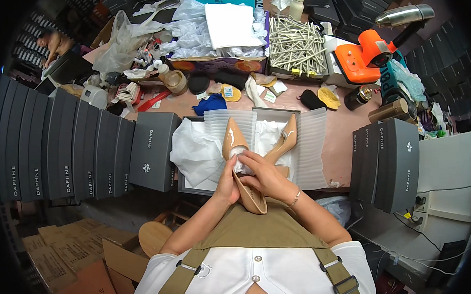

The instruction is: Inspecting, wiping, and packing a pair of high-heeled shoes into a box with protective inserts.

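Observation:
A tan pointed-toe pump [235, 132] is in front of me, toe pointing away and heel end near my apron. My left hand [227, 183] is closed around its left side. White stuffing paper [236, 159] shows in the opening, and the fingers of my right hand [266, 175] are closed on it; part of the paper is hidden by them. The matching pump [288, 138] lies on white tissue in an open grey shoebox [269, 114]. Translucent ribbed foam sheets [311, 151] spread at the box's sides. Crumpled white tissue [195, 150] covers its left part.
Dark grey shoeboxes [60, 143] stand in a row at left, more boxes [386, 160] at right. Behind are a carton of white paper [218, 65], a tray of paper sticks [298, 44] and an orange device [360, 60]. Brown cartons [62, 250] lie on the floor at lower left.

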